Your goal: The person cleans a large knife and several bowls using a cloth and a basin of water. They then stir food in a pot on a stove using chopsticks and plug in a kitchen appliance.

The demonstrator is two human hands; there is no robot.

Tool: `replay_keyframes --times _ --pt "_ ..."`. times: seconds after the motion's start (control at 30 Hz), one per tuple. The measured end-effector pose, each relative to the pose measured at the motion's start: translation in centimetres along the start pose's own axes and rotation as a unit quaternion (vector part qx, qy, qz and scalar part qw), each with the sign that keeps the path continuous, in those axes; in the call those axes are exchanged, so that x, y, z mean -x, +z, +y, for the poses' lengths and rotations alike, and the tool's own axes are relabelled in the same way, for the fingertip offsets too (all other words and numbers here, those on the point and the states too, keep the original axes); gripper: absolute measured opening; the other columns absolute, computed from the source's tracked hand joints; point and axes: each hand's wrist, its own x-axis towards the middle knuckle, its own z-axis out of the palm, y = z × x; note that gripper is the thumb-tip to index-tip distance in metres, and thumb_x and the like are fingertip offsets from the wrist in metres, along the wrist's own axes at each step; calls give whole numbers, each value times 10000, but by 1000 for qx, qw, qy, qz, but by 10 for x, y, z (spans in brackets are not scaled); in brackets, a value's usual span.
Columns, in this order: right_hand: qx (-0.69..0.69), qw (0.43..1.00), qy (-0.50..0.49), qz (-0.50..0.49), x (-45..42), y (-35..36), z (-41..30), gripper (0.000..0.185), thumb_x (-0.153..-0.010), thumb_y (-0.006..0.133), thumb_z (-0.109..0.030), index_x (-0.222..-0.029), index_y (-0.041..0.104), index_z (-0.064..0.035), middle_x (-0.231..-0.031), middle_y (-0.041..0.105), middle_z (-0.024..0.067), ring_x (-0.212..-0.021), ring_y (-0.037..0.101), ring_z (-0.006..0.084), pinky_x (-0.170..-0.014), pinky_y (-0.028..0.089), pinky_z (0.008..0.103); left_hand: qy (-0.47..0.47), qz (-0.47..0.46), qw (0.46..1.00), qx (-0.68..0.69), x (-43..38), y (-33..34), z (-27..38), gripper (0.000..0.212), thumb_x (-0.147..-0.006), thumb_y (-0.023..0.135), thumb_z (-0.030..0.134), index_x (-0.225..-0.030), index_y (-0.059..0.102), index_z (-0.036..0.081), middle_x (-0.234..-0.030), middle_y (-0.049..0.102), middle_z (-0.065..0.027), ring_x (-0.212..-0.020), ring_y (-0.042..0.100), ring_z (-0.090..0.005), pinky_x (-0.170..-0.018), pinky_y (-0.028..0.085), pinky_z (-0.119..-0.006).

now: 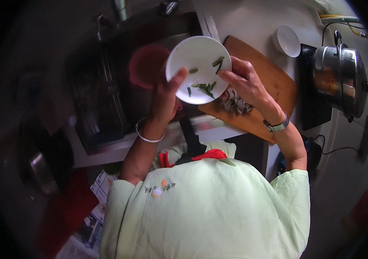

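A white plate point(198, 48) is held up between both hands, over the sink's right side and the edge of a wooden cutting board point(268, 87). Several cut pieces of a green vegetable point(206, 88) lie scattered on it. My left hand point(171, 87) grips the plate's left rim, its thumb over the inner face. My right hand point(243, 76) holds the opposite rim, thumb on top near two green strips. Beneath the right hand, a crumpled greyish thing point(235, 103), perhaps a cloth, rests on the board; what it is I cannot tell.
A pink basin point(146, 64) sits in the dark sink point(184, 24), below a faucet point(119, 9). To the right are a white bowl point(286, 41) and a lidded steel pot point(342, 77) beside a black flat panel point(313, 113). Cables run along the counter at right.
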Motion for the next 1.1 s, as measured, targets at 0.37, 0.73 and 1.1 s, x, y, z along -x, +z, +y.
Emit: replay_keyframes --times 0.37,0.73,1.1 --pt "669 641 -371 -58 26 38 -41 332 -672 680 -78 -982 614 20 -952 579 121 -817 598 225 -647 528 320 28 60 997 -47 51 6 5 514 -921 483 427 -1258 464 39 -1187 552 -97 -1086 537 -197 -913 428 -326" --pt "652 728 -208 -44 74 56 -36 107 -736 625 -62 -814 665 -1 -846 601 150 -802 606 257 -661 515 356 114 9 988 -104 74 36 -4 624 -913 411 547 -1186 492 -8 -1039 571 -96 -967 531 -144 -838 423 -288" --pt "612 758 -222 38 136 73 -15 388 -882 513 -405 -854 623 -34 -851 579 126 -861 548 277 -764 413 404 67 -86 994 -13 84 53 -29 585 -911 421 545 -1087 522 -4 -972 568 -87 -927 531 -139 -820 423 -284"
